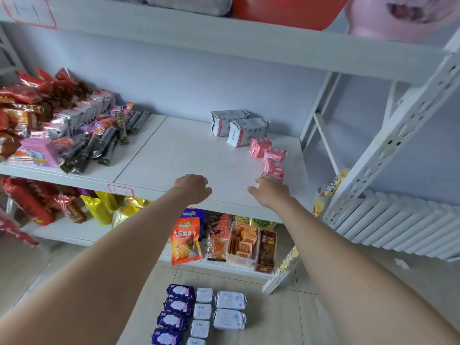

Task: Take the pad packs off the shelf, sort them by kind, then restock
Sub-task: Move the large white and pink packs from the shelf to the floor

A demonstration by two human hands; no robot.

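Two white pad packs (pixel 239 127) stand at the back of the white shelf (pixel 184 155). In front of them runs a row of small pink pad packs (pixel 272 158) toward the shelf's front edge. My right hand (pixel 270 191) touches the nearest pink pack (pixel 271 176) with its fingertips; whether it grips the pack is hidden. Over the front edge hovers my left hand (pixel 193 188), fingers loosely curled and holding nothing. On the floor below lie purple packs (pixel 174 313), small white packs (pixel 202 313) and larger white packs (pixel 230 310) in three columns.
Snack bags and dark bars (pixel 74 128) crowd the shelf's left part. The lower shelf holds chip bags (pixel 186 240) and a clear box of sachets (pixel 244 242). A white perforated upright (pixel 388 145) stands at right, a radiator (pixel 398 220) behind it.
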